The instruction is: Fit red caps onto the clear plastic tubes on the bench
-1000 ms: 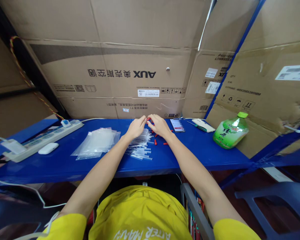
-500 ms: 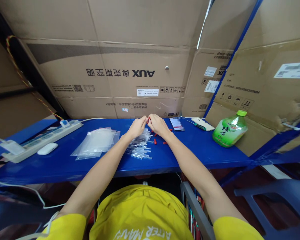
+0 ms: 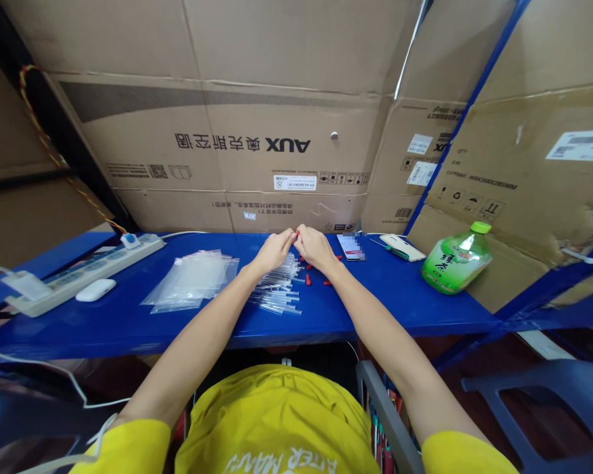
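Note:
My left hand and my right hand meet fingertip to fingertip above the back of the blue table. A bit of a red rubber bulb shows between them, pinched by my right fingers. The left fingers are closed too, but whatever they grip is hidden. Beneath and in front of my left hand lies a pile of thin clear tubes. Several more red rubber bulbs are scattered by my right hand, one loose bulb lying just right of the tubes.
Clear zip bags lie left of the tubes. Farther left are a white earphone case and a power strip. To the right sit a phone, a green-handled screwdriver and a green bottle. Cardboard walls the back.
The whole view has shifted slightly. My hands stay joined at the same place over the table, with the red bulb a little less visible between the fingertips.

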The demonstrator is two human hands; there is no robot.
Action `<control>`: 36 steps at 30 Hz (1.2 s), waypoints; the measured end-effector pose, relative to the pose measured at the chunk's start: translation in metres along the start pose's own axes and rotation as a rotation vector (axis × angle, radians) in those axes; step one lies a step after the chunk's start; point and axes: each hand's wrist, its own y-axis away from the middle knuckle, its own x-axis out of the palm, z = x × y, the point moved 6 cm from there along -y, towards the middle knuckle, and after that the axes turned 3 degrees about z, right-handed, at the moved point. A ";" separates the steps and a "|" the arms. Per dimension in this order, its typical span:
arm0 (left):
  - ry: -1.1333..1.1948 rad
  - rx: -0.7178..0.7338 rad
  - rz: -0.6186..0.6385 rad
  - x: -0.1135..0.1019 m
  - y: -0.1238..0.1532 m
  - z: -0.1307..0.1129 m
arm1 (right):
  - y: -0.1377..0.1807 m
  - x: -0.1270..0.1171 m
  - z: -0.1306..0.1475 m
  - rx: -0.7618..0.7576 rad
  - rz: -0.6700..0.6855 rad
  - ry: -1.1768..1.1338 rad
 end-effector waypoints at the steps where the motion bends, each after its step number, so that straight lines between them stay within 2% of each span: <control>1: 0.004 0.000 0.001 0.000 0.000 0.000 | 0.000 0.001 0.000 0.004 -0.002 0.001; 10: 0.095 -0.064 0.020 -0.003 0.004 -0.001 | 0.004 -0.006 -0.005 0.062 -0.046 -0.093; 13: 0.092 -0.075 0.037 -0.005 0.005 0.000 | 0.008 -0.012 -0.007 0.035 -0.091 -0.224; 16: 0.022 -0.062 0.014 -0.006 0.006 0.002 | 0.009 -0.011 -0.006 -0.008 -0.081 -0.284; 20: -0.053 -0.038 -0.029 -0.005 0.005 0.004 | 0.008 -0.009 -0.004 0.007 -0.074 -0.202; 24: -0.067 -0.069 -0.006 -0.002 0.004 0.008 | 0.007 -0.011 -0.001 -0.006 -0.061 -0.120; 29: -0.116 -0.068 0.042 -0.001 0.002 0.009 | 0.005 -0.007 -0.001 -0.019 0.007 -0.105; 36: -0.134 -0.049 0.038 -0.001 0.001 0.003 | 0.002 -0.002 0.001 -0.048 0.009 -0.105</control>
